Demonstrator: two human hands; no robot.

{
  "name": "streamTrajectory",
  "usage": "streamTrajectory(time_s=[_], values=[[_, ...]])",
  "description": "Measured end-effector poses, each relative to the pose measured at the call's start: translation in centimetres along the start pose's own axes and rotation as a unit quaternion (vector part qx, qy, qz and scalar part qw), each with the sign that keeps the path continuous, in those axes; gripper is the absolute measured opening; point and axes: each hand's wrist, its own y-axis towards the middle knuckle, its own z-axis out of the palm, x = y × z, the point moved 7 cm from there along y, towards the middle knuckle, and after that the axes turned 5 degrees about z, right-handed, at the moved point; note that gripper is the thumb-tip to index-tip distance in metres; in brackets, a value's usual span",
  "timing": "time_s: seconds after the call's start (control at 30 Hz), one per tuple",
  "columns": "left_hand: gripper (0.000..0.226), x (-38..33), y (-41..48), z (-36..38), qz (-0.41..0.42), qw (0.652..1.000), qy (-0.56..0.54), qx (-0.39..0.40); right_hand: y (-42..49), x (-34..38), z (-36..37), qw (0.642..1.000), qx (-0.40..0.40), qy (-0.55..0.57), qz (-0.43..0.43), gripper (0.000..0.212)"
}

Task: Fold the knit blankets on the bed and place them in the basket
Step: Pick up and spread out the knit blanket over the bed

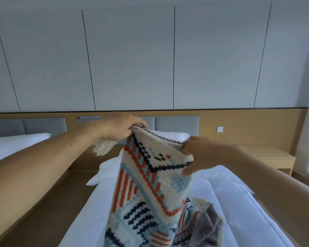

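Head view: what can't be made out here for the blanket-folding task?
- Basket: nowhere in the head view, out of frame.
- Patterned blanket: lower end cut off by the bottom edge.
- Grey striped fabric: half hidden by that blanket; second blanket or its reverse, cannot tell.

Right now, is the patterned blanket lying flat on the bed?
No, the left hand and right hand hold the blanket up by its top edge.

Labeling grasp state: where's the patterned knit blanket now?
Head view, centre: patterned knit blanket hangs above the bed, top edge held by left hand and right hand.
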Motion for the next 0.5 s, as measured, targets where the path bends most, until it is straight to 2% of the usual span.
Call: streamTrajectory(time_s=[0.07,0.17,0.2,0.27,0.3,0.33,0.43,0.5], values=[[0.047,0.8,-0.2,0.8,-0.001,1.0,-0.012,-0.005,-0.1,-0.8,1.4,0.997,0.052,0.042,0.026,0.05],[0.049,2.1,-0.4,1.5,-0.011,1.0,0.02,-0.012,-0.7,-0.8,3.2,0.977,0.125,0.164,0.049,0.032],[0.049,2.5,-0.5,1.7,-0.016,1.0,0.023,-0.015,-0.8,-0.8,3.6,0.96,0.147,0.23,0.06,0.026],[0.049,3.5,-0.8,2.0,-0.029,0.999,0.011,-0.022,-0.9,-0.9,4.1,0.913,0.168,0.358,0.101,0.03],[0.048,4.1,-1.0,2.2,-0.035,0.999,0.003,-0.026,-0.8,-0.8,4.4,0.902,0.169,0.381,0.114,0.03],[0.049,4.5,-1.1,2.3,-0.04,0.999,-0.002,-0.031,-0.8,-0.6,4.6,0.903,0.166,0.379,0.115,0.028],[0.05,5.4,-1.4,2.9,-0.045,0.998,-0.001,-0.04,-0.7,1.2,4.7,0.951,0.146,0.27,0.042,0.019],[0.05,5.8,-1.6,3.0,-0.053,0.997,-0.005,-0.046,-0.8,2.1,4.7,0.956,0.143,0.256,0.011,0.017]])
